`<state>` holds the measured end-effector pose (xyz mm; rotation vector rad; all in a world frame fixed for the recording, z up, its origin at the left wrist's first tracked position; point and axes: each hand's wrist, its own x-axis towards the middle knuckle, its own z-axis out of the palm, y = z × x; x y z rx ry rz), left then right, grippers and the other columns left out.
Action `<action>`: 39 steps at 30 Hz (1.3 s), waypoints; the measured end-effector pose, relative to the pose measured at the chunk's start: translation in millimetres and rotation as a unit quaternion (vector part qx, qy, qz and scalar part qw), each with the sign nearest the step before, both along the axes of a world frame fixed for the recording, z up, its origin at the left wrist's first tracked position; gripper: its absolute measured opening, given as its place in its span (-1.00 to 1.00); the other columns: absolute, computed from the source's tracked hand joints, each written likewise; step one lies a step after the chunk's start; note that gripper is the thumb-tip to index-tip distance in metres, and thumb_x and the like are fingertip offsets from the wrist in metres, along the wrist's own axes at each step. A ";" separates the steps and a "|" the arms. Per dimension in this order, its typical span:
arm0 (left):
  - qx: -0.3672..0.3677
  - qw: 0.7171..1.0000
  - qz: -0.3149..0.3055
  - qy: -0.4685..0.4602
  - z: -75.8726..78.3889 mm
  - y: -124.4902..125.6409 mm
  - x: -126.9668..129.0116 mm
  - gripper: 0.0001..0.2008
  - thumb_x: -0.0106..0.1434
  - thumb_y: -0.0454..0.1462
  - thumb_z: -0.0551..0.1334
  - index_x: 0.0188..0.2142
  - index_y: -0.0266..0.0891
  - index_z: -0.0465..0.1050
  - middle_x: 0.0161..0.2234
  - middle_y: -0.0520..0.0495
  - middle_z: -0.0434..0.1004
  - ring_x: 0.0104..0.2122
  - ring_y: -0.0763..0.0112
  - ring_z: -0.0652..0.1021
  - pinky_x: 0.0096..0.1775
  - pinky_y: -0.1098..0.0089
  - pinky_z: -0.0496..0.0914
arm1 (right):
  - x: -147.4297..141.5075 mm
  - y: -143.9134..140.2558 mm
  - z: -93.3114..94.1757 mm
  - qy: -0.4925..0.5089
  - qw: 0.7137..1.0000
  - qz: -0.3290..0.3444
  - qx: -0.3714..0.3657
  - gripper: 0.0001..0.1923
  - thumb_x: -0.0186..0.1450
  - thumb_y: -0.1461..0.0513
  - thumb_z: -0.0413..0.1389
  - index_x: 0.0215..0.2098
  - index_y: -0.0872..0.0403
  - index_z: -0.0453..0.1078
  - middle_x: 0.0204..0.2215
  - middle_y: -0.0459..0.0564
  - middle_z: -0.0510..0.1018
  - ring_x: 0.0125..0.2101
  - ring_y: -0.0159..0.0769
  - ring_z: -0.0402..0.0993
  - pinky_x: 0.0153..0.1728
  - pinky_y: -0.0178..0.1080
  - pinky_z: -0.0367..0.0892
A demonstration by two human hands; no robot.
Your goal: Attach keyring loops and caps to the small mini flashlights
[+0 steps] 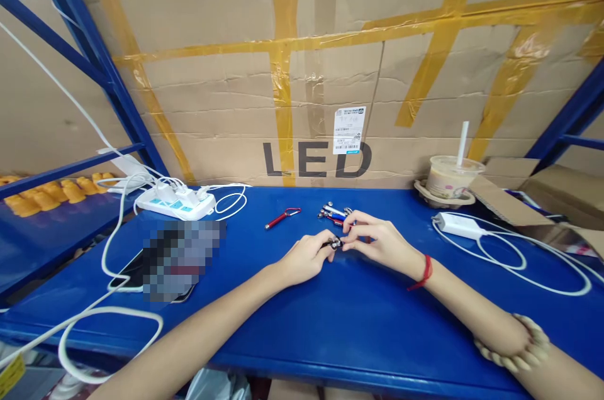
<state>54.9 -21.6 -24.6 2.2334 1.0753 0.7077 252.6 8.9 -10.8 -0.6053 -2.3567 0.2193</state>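
Together, left hand (306,256) and right hand (377,239) each close a narrow grip on one small metal keychain piece (335,243) above the blue counter (330,324); similar pieces (334,212) lie just behind; a red one (282,217) sits apart.

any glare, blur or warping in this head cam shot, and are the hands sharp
Head view: wide-angle warping bends the blue rack posts and stretches the forearms at the bottom edge; glare shines on the yellow tape; a pixelated patch covers the phone area; lighting is even with soft shadows; the left hand and right hand are fairly sharp, but the small metal piece between them is too tiny to make out.
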 end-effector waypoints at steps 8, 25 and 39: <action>0.009 1.000 -0.004 0.015 0.6 -2.1 1.2 -0.88 0.28 -0.27 -0.06 -0.36 -0.20 0.16 -0.42 0.10 0.39 -0.42 0.52 0.41 -0.32 0.51 0.23 | -0.1 -4.2 0.2 0.011 1.000 -0.002 -0.017 -0.76 0.24 0.17 0.09 -0.54 0.10 0.39 -0.36 -0.02 0.36 -0.44 -0.39 0.33 -0.38 -0.33 0.25; 0.063 0.997 0.052 -0.016 0.8 1.0 7.2 -0.79 0.30 -0.25 -0.07 -0.18 -0.19 0.29 -0.37 0.03 0.44 -0.35 0.47 0.45 -0.24 0.48 0.28 | -12.7 -4.2 -3.1 0.101 0.984 -0.080 -0.121 -0.68 0.20 0.11 0.10 -0.63 0.10 0.26 -0.49 -0.04 0.36 -0.50 -0.37 0.32 -0.51 -0.32 0.24; 0.038 0.994 0.105 -0.012 4.1 1.7 8.6 -0.73 0.31 -0.24 -0.12 -0.33 -0.22 0.32 -0.46 0.07 0.36 -0.43 0.51 0.38 -0.32 0.51 0.24 | -6.8 -3.0 0.4 0.084 0.994 -0.048 -0.051 -0.79 0.25 0.10 0.07 -0.27 0.00 0.48 -0.32 0.00 0.45 -0.37 -0.30 0.39 -0.45 -0.31 0.31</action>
